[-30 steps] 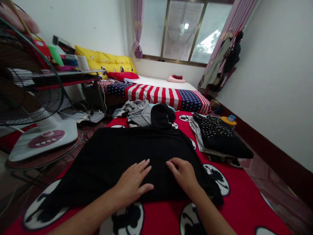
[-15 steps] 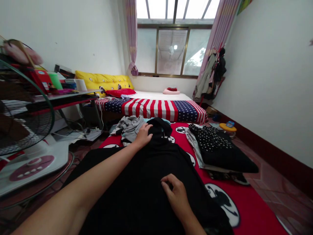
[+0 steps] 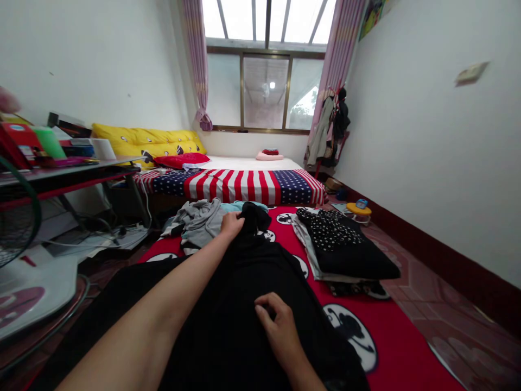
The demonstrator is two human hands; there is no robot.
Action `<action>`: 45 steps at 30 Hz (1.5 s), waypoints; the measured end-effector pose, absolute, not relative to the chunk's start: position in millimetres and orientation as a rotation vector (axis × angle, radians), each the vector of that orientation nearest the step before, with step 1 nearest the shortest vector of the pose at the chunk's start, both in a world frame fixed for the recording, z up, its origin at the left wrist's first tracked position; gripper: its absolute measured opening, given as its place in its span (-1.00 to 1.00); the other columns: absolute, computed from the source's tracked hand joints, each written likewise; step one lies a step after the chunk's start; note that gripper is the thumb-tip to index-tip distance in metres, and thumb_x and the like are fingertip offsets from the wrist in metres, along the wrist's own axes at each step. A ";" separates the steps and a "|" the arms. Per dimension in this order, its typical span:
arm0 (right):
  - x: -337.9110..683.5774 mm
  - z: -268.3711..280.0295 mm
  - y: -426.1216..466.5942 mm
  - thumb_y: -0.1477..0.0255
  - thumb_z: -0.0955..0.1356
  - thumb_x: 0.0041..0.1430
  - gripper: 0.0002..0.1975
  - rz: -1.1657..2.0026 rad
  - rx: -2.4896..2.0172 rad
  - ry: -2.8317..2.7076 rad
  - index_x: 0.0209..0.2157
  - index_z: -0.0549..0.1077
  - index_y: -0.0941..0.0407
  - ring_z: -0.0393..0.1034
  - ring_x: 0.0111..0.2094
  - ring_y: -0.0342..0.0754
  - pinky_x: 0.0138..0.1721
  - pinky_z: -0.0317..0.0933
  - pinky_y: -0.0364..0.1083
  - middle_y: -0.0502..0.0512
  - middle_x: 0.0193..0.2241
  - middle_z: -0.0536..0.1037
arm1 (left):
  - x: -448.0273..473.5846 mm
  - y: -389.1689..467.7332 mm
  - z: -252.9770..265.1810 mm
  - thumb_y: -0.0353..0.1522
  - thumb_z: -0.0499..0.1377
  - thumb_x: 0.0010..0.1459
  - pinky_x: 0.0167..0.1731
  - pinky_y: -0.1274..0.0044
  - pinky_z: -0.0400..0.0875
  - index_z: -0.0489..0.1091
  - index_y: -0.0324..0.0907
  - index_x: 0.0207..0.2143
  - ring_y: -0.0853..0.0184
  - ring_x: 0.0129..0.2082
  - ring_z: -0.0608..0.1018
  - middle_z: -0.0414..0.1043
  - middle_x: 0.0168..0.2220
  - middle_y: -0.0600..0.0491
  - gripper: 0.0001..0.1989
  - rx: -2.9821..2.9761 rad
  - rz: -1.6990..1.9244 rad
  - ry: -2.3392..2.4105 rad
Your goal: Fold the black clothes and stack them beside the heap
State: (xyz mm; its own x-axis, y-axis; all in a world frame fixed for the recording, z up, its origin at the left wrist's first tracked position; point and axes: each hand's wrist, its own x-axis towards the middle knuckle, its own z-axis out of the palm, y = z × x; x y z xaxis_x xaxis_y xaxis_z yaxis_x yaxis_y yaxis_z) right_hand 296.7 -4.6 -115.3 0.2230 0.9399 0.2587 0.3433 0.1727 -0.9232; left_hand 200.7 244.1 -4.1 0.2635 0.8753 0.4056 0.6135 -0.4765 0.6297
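Note:
A black garment (image 3: 228, 309) lies spread over the red bedding in front of me, its far end bunched up. My left hand (image 3: 232, 225) reaches to that bunched end, with thumb and fingers closed on the black cloth. Lower down, my right hand (image 3: 280, 326) is just over the garment's middle, fingers loosely curled and thumb apart, with nothing visible in it. Beyond my left hand lies a heap of grey clothes (image 3: 201, 222). On the right is a stack of folded clothes (image 3: 345, 250), topped by a black piece with white dots.
The red bedding (image 3: 391, 342) has white cartoon patches. A bed with a striped and starred cover (image 3: 240, 185) stands beyond it. At left are a cluttered desk (image 3: 77, 169) and a fan (image 3: 16, 228). A yellow stool (image 3: 358, 209) and a coat rack (image 3: 331, 127) are at right.
My left hand has closed on the bunched black cloth, its fingers having been spread before. My right hand stays loosely curled over the garment. The view has turned to the right.

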 end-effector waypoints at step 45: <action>364.8 -74.9 80.9 0.25 0.46 -0.14 -0.46 0.411 -1.921 -1.129 -0.09 0.44 0.19 0.48 -0.41 0.01 -0.38 0.33 -0.09 0.06 -0.48 0.55 | 35.9 22.1 -132.9 -0.34 0.09 0.23 0.02 0.27 0.39 0.42 -0.01 0.03 0.17 0.05 0.44 0.42 0.05 0.00 -0.68 2.453 0.862 1.253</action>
